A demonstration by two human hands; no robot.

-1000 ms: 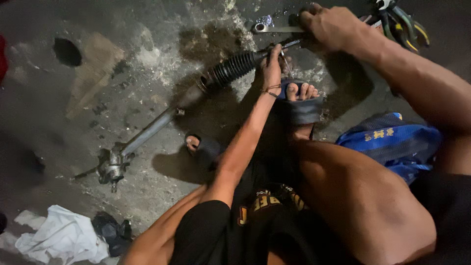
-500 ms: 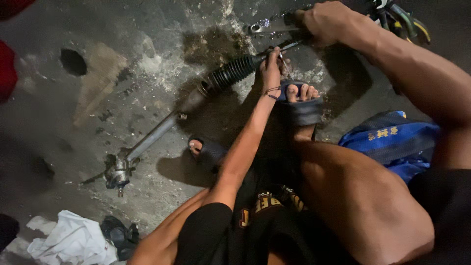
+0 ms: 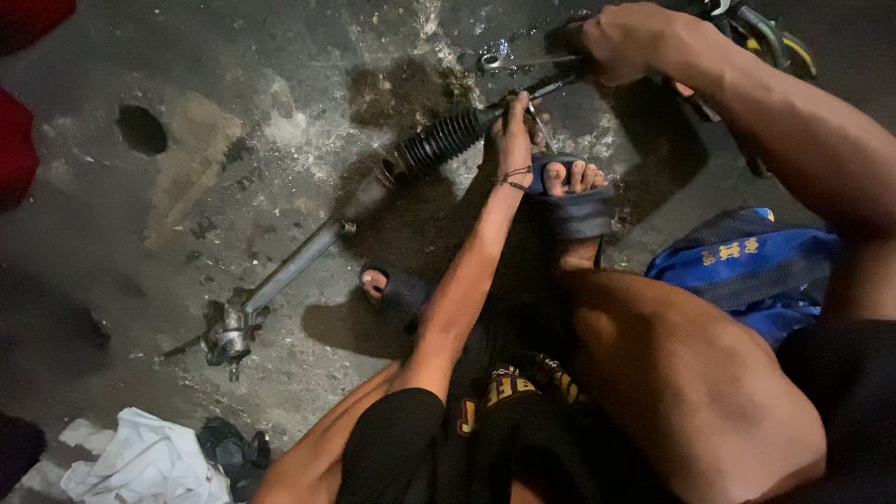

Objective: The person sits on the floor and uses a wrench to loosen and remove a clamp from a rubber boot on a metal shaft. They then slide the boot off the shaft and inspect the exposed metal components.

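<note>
The left hand (image 3: 514, 131) gripped the long grey steel steering rack (image 3: 373, 191) beside its black ribbed rubber boot (image 3: 441, 144); at one o'clock, the right hand (image 3: 627, 39) clenched a slim silver metal wrench (image 3: 511, 62), apparently loosening the rack's end fitting.

Ribbed rubber boot (image 3: 439, 145), rough stained concrete floor (image 3: 233, 75)

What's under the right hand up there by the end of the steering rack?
The right hand closes over the handle of a wrench, whose ring end sticks out to the left above the steering rack. The rest of the handle and the concrete floor beneath stay hidden.
</note>
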